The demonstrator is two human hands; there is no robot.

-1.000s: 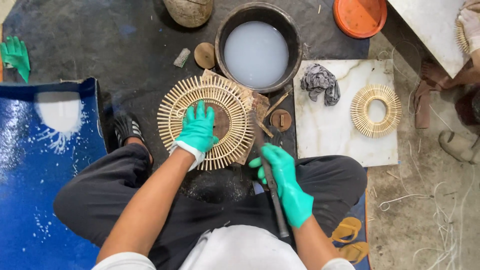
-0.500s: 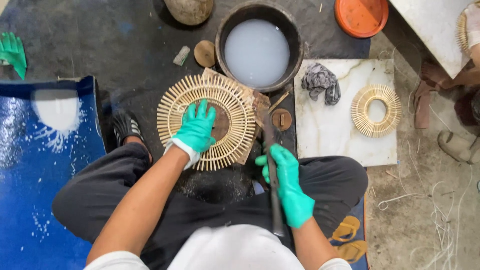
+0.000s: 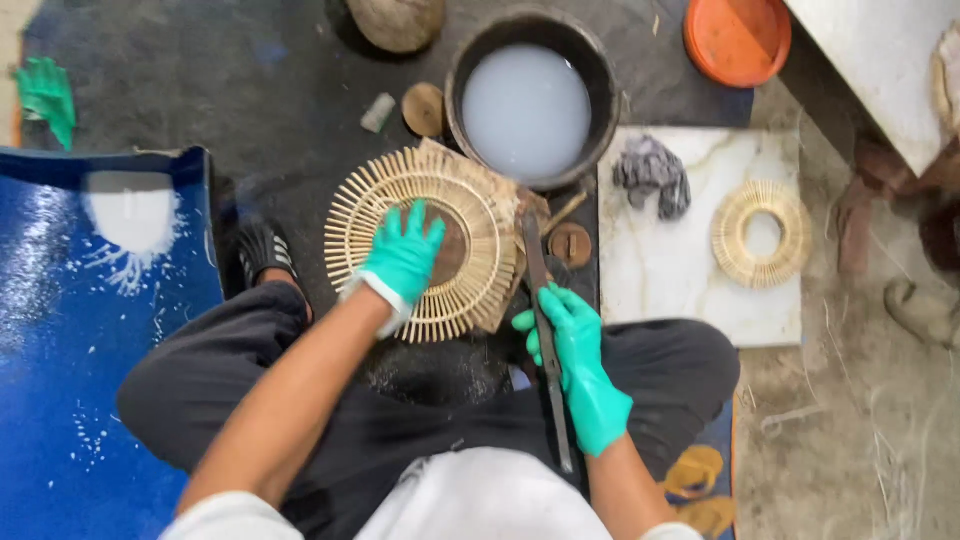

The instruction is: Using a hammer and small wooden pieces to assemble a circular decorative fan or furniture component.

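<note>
The left hand [image 3: 403,258] lies spread, fingers apart, on the round slatted ring [image 3: 425,240]; just right of it, the right hand [image 3: 578,360] is clamped round a long file [image 3: 545,330] (tip at the ring's rim).

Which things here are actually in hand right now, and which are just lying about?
In hand:
- left hand pressing flat on the round bamboo sunburst frame
- right hand gripping the long dark blade

Lying about:
- dark basin of milky liquid
- smaller woven ring on the marble slab
- grey rag
- orange lid
- spare green glove
</note>
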